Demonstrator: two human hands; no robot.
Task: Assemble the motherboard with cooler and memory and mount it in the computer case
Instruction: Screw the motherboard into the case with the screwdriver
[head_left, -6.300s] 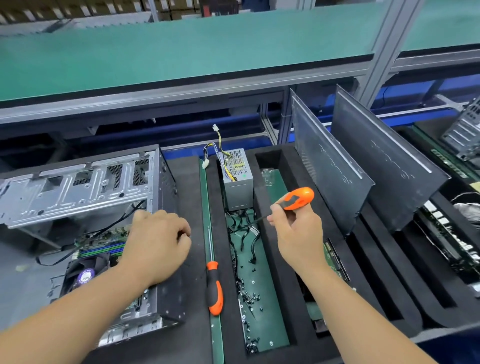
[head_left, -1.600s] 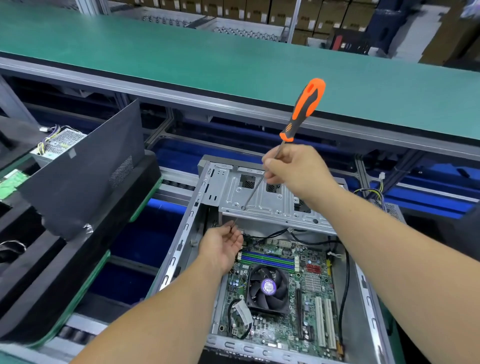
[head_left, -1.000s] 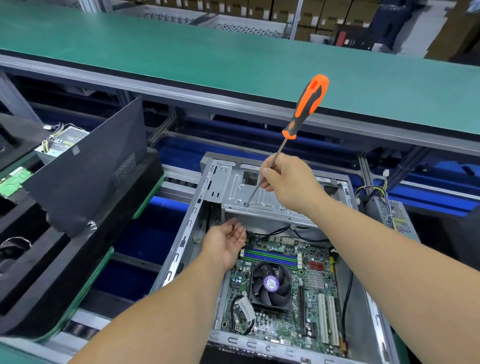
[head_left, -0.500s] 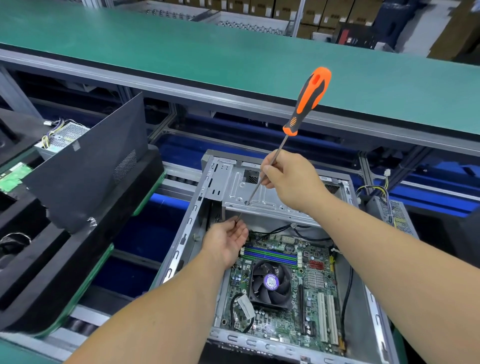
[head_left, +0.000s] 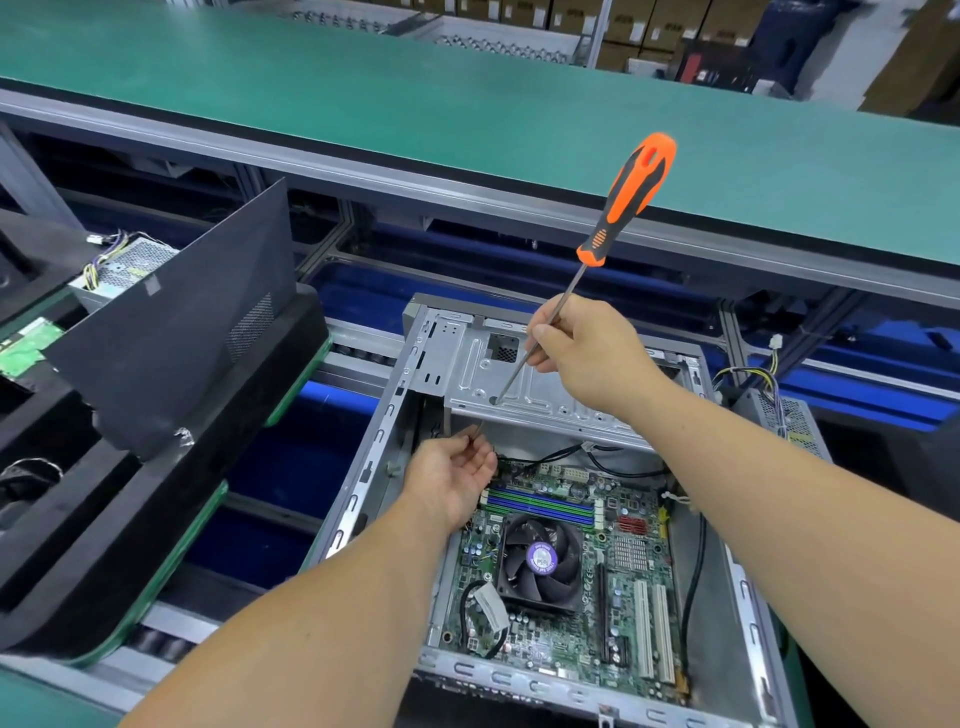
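Sits low in the open computer case (head_left: 363, 478) at lower centre of the frame: motherboard (head_left: 566, 613), with cooler (head_left: 540, 558) fan at its middle and memory (head_left: 540, 505) sticks in a row just above the fan. Looks seated already, so probably at the screwing-down stage.

Right hand (head_left: 587, 353), upper centre, pinches the bare steel shaft of a long screwdriver (head_left: 626, 200), not the orange handle, which sticks up toward the upper right. Passes its shaft down through a hole in the metal drive bracket (head_left: 545, 384) at the top of the case. Left hand (head_left: 457, 480), palm up just below the bracket, fingers loosely curled around the emerging tip; may be steadying a screw there, too small to tell.

Likely handling: stiff but fragile board, thin and light; best held by bare edges, never by fan blades, memory sticks or small soldered parts. Rigid sheet-metal case, edges likely sharp. Smooth, thin shaft, apt to slip or twist between fingertips; fine for guiding, while real torque calls for a grip on the ribbed handle. Risks a scratched board if the tip skids off.
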